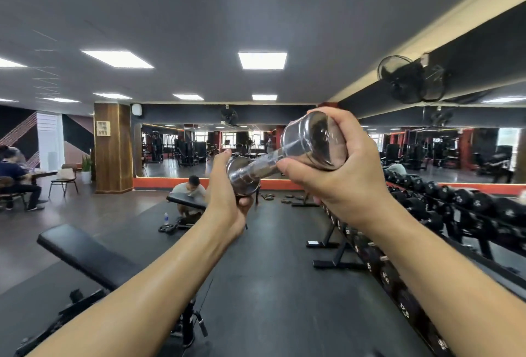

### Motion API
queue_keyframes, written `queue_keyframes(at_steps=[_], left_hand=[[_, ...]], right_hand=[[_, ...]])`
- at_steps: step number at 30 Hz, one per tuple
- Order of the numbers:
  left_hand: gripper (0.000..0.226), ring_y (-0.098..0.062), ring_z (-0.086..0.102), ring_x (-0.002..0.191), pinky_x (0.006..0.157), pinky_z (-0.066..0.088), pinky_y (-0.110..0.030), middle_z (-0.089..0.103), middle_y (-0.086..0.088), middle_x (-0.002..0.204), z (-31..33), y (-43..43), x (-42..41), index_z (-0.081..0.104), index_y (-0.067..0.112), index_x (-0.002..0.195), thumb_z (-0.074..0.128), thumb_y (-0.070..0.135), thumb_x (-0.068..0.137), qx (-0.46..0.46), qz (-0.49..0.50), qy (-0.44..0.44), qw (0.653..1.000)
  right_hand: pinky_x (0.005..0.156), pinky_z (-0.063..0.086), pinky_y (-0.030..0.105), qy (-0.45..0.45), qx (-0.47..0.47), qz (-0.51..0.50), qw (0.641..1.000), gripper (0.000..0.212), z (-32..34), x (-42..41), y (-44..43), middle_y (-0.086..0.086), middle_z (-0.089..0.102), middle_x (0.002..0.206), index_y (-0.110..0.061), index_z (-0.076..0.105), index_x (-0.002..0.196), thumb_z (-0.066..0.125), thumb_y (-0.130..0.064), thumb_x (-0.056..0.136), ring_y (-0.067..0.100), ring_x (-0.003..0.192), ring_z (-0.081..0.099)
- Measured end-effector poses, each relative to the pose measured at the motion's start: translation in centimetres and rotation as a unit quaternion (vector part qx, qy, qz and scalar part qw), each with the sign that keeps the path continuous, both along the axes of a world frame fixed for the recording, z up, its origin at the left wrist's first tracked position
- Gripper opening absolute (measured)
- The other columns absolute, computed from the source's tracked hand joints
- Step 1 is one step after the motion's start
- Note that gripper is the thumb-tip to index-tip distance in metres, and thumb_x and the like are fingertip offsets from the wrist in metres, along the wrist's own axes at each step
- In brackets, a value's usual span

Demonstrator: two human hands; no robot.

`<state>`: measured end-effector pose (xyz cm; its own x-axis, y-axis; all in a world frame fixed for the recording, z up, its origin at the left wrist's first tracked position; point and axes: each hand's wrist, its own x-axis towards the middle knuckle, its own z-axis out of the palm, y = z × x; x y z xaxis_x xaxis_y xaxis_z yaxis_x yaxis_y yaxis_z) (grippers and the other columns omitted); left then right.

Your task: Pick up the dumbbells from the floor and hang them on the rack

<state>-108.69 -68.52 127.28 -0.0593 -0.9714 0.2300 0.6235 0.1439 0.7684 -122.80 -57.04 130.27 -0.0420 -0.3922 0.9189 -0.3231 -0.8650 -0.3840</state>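
I hold one shiny chrome dumbbell up in front of me at chest height, tilted with its right head higher. My left hand cups the lower left head from underneath. My right hand wraps around the larger right head from behind and below. The long dumbbell rack runs along the right side, lined with black dumbbells on two tiers. The chrome dumbbell is left of the rack and well above it.
A black incline bench stands at lower left. A person crouches by another bench ahead, with weight plates and a water bottle on the floor. Another person sits far left. Mirrors line the walls.
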Motion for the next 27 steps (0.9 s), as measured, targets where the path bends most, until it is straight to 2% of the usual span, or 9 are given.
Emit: queue_keyframes(at_steps=[3,6,11,13,15,21,24,25,27], left_hand=[[0.043,-0.008,0.049,0.049,0.035,0.031,-0.019,0.063,-0.009,0.090,-1.1,0.5,-2.2,0.065,0.015,0.107,0.072,0.052,0.085,-0.009,0.030,0.027,0.999],[0.050,-0.006,0.054,0.058,0.041,0.038,-0.020,0.069,0.004,0.088,-2.0,2.3,-4.9,0.072,0.026,0.101,0.080,0.060,0.066,-0.049,0.019,0.056,0.997],[0.034,-0.005,0.051,0.062,0.051,0.045,-0.023,0.070,0.015,0.084,-3.2,4.8,-10.1,0.067,0.048,0.102,0.082,0.059,0.073,-0.173,0.017,0.024,0.984],[0.041,-0.020,0.066,0.089,0.083,0.062,-0.044,0.074,-0.001,0.114,-3.3,5.8,-12.6,0.065,0.053,0.102,0.082,0.070,0.070,-0.184,0.021,0.010,0.983],[0.045,-0.044,0.062,0.124,0.106,0.047,-0.070,0.068,-0.011,0.133,-3.3,6.7,-15.3,0.064,0.053,0.105,0.079,0.075,0.069,-0.185,0.015,-0.009,0.983],[0.031,-0.047,0.058,0.128,0.109,0.041,-0.074,0.070,-0.010,0.129,-4.2,11.3,-26.1,0.064,0.053,0.100,0.076,0.066,0.075,-0.201,-0.062,-0.024,0.977],[0.024,-0.050,0.057,0.128,0.109,0.038,-0.076,0.069,-0.009,0.128,-4.7,14.6,-31.6,0.062,0.056,0.096,0.075,0.065,0.078,-0.205,-0.114,-0.030,0.972],[0.022,-0.054,0.055,0.128,0.109,0.036,-0.079,0.069,-0.013,0.128,-4.6,15.5,-33.0,0.063,0.056,0.095,0.075,0.063,0.078,-0.206,-0.131,-0.028,0.969],[0.018,-0.055,0.057,0.125,0.107,0.036,-0.080,0.069,-0.016,0.127,-4.9,17.7,-36.3,0.064,0.054,0.092,0.077,0.057,0.080,-0.208,-0.150,-0.018,0.966]], right_hand=[[0.071,0.056,0.015,-0.041,0.027,-0.015,0.999,0.065,0.0,-2.7,0.4,0.001,0.072,0.102,-0.015,0.057,0.124,0.094,-0.025,0.072,0.006,0.080,0.072],[0.058,0.050,0.010,-0.080,0.044,-0.041,0.995,0.058,-0.3,-5.7,1.5,-0.001,0.065,0.090,-0.010,0.056,0.122,0.091,-0.025,0.078,-0.001,0.062,0.064],[0.053,0.045,0.015,-0.082,0.049,-0.186,0.978,0.026,-1.9,-11.5,5.1,-0.015,0.064,0.070,-0.032,0.064,0.097,0.077,-0.051,0.085,0.000,0.057,0.057],[0.055,0.045,0.013,-0.085,0.049,-0.240,0.966,0.018,-2.9,-13.9,6.8,-0.018,0.064,0.068,-0.038,0.066,0.086,0.072,-0.054,0.086,-0.001,0.058,0.057],[0.062,0.047,0.010,-0.082,0.046,-0.302,0.949,0.021,-3.6,-16.0,8.8,-0.023,0.066,0.073,-0.036,0.065,0.087,0.069,-0.057,0.086,-0.004,0.066,0.061],[0.070,0.049,0.011,-0.092,0.048,-0.433,0.895,0.039,-5.3,-24.5,16.1,-0.020,0.070,0.090,-0.028,0.064,0.106,0.067,-0.058,0.081,-0.003,0.079,0.065],[0.089,0.058,0.043,-0.083,0.061,-0.497,0.861,0.042,-6.2,-29.1,20.4,0.006,0.067,0.125,-0.039,0.060,0.119,0.066,-0.061,0.083,0.031,0.113,0.067],[0.094,0.057,0.046,-0.080,0.056,-0.514,0.852,0.039,-6.3,-30.1,21.6,0.007,0.064,0.130,-0.041,0.060,0.118,0.066,-0.060,0.084,0.037,0.119,0.063],[0.093,0.052,0.024,-0.077,0.031,-0.552,0.830,0.037,-6.6,-32.2,24.4,-0.004,0.063,0.127,-0.039,0.060,0.118,0.064,-0.056,0.086,0.027,0.120,0.062]])
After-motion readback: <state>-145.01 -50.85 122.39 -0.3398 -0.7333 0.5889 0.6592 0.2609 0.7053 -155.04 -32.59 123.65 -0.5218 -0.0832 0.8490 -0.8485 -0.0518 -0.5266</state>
